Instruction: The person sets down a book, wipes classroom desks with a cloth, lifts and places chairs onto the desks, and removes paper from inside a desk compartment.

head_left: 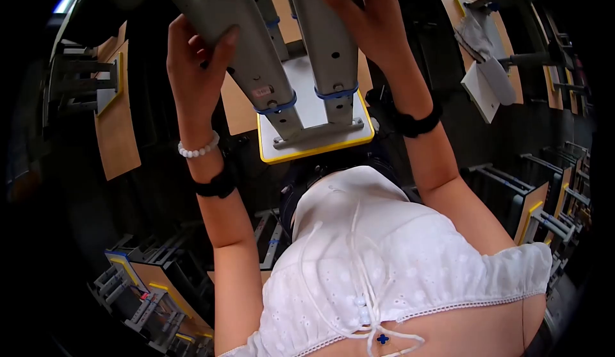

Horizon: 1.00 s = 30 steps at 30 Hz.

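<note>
My left hand [200, 68] grips the left grey metal leg [250, 43] of what looks like an upturned stool, thumb on the near face and fingers curled behind the edge. On the other side, my right hand [379, 24] holds the right grey leg [330, 36], with the thumb laid across it. Blue collars [275, 104] ring both tubes, where narrower tubes with holes slide in. These tubes meet a metal bar fixed to a white board [304, 75] with a yellow rim. The far ends of the legs are dark.
Wooden desktops with more upturned stools surround me: one at left [115, 110], one at lower left [163, 280], one at right [530, 209]. At upper right, a pale cloth [474, 33] hangs on a stool frame. The floor is dark.
</note>
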Motion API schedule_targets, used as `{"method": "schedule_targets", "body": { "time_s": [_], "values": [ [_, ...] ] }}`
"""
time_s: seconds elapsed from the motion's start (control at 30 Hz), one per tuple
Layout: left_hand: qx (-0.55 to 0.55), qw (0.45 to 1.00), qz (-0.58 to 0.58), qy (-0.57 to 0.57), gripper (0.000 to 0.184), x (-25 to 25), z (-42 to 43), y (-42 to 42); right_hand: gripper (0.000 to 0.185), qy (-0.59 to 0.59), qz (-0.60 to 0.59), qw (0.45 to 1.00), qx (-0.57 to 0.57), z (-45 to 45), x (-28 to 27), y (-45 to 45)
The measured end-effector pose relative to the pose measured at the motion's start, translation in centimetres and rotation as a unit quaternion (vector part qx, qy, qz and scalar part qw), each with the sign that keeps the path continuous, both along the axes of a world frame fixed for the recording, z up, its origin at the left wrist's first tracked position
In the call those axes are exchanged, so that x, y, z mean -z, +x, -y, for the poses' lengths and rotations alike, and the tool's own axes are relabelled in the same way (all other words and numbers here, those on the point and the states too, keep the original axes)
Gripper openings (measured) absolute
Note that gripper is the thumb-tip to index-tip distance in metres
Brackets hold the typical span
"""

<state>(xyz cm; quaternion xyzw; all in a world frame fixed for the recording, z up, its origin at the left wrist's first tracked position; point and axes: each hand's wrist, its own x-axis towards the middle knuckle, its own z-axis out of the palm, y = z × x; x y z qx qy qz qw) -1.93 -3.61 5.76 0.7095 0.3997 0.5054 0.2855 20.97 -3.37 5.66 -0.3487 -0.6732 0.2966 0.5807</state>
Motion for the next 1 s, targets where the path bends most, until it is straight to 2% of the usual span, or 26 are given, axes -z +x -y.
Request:
{"method": "schedule_targets", "body": {
  "time_s": [0.1, 0.2, 0.3, 0.53, 0.73, 0.83, 0.93, 1.0],
  "values": [
    [-0.028, 0.999, 0.020, 0.000, 0.040, 0.6, 1.6, 0.7, 0.042, -0.012, 0.032, 0.999, 0.012, 1.4, -0.1, 0.4],
    [-0.052, 0.998, 0.011, 0.014, 0.042, 1.2, 3.7, 1.0, 0.042, -0.016, -0.042, 0.998, -0.040, 2.7, 0.6, 0.5],
    [-0.070, 0.996, 0.053, 0.021, 0.045, 2.4, 5.6, 2.4, 0.044, -0.092, -0.039, 0.994, -0.053, 4.3, 0.7, 1.6],
    [-0.061, 0.994, 0.064, 0.059, 0.051, 3.9, 6.6, 3.4, 0.048, -0.070, -0.051, 0.995, -0.057, 4.7, 1.4, 2.7],
    [-0.034, 0.995, 0.080, 0.045, 0.056, 4.6, 7.3, 3.3, 0.045, -0.060, -0.039, 0.997, -0.039, 5.3, 2.5, 3.0],
    [-0.060, 0.995, 0.076, 0.022, 0.056, 4.5, 8.0, 2.9, 0.041, -0.038, 0.005, 0.999, 0.011, 6.1, 4.0, 3.0],
    [-0.028, 0.998, 0.057, -0.018, 0.051, 5.2, 9.0, 1.8, 0.040, -0.022, 0.008, 0.999, 0.046, 7.3, 3.7, 2.2],
    [-0.024, 0.998, 0.044, -0.025, 0.056, 5.6, 9.4, 1.3, 0.043, -0.038, -0.005, 0.998, 0.048, 8.0, 3.8, 1.6]
  ]
}}
